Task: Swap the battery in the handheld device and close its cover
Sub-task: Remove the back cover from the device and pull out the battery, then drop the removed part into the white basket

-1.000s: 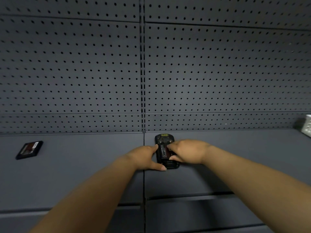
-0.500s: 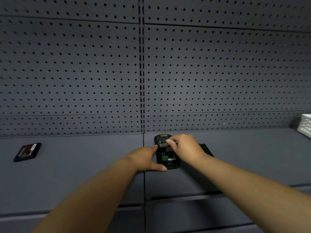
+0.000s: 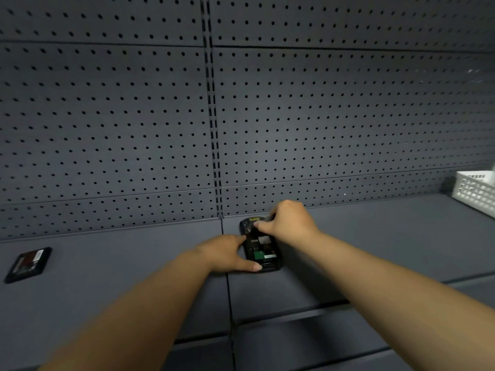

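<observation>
1. Right now the handheld device (image 3: 261, 246) lies face down on the grey shelf (image 3: 134, 263), just right of the seam between the two shelf panels and close to the pegboard wall (image 3: 134, 116). Its back is open: the battery bay shows a green patch, a white label and bare contacts.
2. I judge the device stiff, hard-shelled and fairly light, likely to skate on the smooth metal shelf if pushed from one side only. The exposed bay is the delicate part, so I would keep my fingertips off the contacts and grip the casing by its long edges.
3. Against its left edge sits my left hand (image 3: 227, 253), fingers spread apart, forefinger near the upper corner and thumb along the lower corner, bracing it rather than clamping it.
4. Over the device's top end sits my right hand (image 3: 288, 223), fingers curled together. Something dark shows at my knuckles, perhaps the old battery; whether I am pinching it I cannot tell.
5. Well apart, at the far left of the shelf, lies a flat black battery pack (image 3: 28, 263) with a reddish label, probably the other cell. It looks thin, rigid and slick; I would take it by its short edges.
6. At the far right stands a white perforated basket (image 3: 475, 192), untouched.
</observation>
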Motion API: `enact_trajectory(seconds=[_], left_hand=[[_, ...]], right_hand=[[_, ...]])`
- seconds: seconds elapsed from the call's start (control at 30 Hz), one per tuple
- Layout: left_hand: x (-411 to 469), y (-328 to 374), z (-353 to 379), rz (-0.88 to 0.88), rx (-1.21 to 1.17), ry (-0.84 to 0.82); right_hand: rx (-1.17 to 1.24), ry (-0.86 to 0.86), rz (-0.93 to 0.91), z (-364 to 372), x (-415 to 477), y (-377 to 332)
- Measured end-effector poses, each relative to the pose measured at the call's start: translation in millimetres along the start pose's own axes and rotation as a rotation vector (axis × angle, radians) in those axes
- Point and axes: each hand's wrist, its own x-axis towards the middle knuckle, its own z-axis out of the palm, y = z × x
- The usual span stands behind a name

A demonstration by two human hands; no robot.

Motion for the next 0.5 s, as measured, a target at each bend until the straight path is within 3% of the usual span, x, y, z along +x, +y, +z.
enact_trajectory(seconds=[0.1, 0.3, 0.5], left_hand=[[0.9, 7.9, -11.1, -0.002, 0.015, 0.118], [16.8, 47.8, -22.4, 0.010, 0.295, 0.569], [53.7, 128.7, -4.5, 0.004, 0.320, 0.718]], right_hand=[[0.035, 0.087, 0.009, -18.5, 8.2, 15.9], [0.083, 0.232, 0.020, -52.4, 17.5, 69.3], [0.080, 0.286, -0.024, -95.4, 13.6, 149.3]])
